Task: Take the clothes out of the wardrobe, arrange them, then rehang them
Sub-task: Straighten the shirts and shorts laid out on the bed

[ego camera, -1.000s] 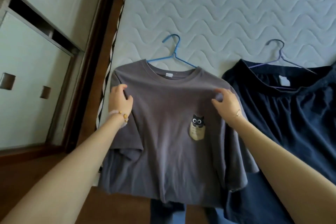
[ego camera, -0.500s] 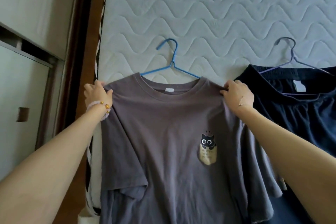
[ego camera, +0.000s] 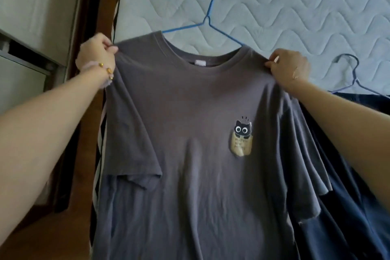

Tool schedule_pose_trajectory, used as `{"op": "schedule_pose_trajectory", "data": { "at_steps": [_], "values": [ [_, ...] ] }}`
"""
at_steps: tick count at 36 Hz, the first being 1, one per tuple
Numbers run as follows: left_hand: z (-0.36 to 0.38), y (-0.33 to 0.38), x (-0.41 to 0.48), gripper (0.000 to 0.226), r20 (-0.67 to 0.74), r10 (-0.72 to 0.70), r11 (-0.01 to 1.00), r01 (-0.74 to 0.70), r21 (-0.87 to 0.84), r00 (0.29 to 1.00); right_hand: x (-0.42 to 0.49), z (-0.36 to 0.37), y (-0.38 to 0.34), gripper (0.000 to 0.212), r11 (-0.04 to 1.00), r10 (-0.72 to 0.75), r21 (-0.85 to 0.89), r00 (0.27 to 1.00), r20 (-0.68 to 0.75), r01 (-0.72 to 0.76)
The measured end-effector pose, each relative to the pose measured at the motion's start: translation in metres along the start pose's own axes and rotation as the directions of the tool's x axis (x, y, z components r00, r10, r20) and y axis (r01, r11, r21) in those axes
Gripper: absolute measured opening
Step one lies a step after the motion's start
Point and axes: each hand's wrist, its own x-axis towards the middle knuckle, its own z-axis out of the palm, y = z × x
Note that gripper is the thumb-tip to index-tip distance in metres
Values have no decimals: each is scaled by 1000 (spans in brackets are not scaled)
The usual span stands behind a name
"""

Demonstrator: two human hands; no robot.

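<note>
T-shirt shoulders — pinched by left hand, right hand.

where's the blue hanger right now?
Head view, top centre: the blue hanger lies on the quilted mattress, just above the grey T-shirt collar, left of the purple hanger.

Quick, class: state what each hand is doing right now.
Left hand: grips the grey T-shirt at its shoulder.
Right hand: grips the other shoulder.
</note>
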Motion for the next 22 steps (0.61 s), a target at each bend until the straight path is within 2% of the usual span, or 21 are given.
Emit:
{"op": "schedule_pose_trajectory", "data": {
  "at_steps": [2, 4, 7, 10, 14, 17, 20, 22],
  "values": [
    [1, 16, 21, 15, -37, -18, 1000, 17, -11, 999, 19, -2, -9, 24, 999, 27, 34, 999, -38, -26],
    [5, 24, 34, 14, -38, -44, 999, 43, -21, 998, 28, 2, -11, 26, 994, 62, 87, 998, -17, -61],
    [18, 21, 35, 19, 62, -41, 998, 44, -40, 997, 26, 17, -6, 33, 986, 39, 158, 997, 74, -50],
    [28, 11, 10, 33, 129, 61, 997, -55, -55, 990, 13, 27, 4, 44, 984, -34, 176, 995, 94, 17],
    [28, -9, -43, 43, 93, 186, 982, -183, -44, 978, -1, 31, 16, 55, 962, -141, 255, 977, 157, 98],
    [23, -32, -91, 48, 137, 147, 986, -135, -94, 980, -23, 32, 20, 60, 957, -181, 260, 967, 177, 132],
    [16, -56, -147, 51, 189, 74, 995, -59, -83, 979, -66, 37, 20, 55, 950, -187, 273, 976, 108, 152],
    [10, -68, -182, 52, 207, 20, 998, -6, -69, 978, -106, 49, 21, 53, 942, -200, 298, 973, 118, 157]
  ]
}}
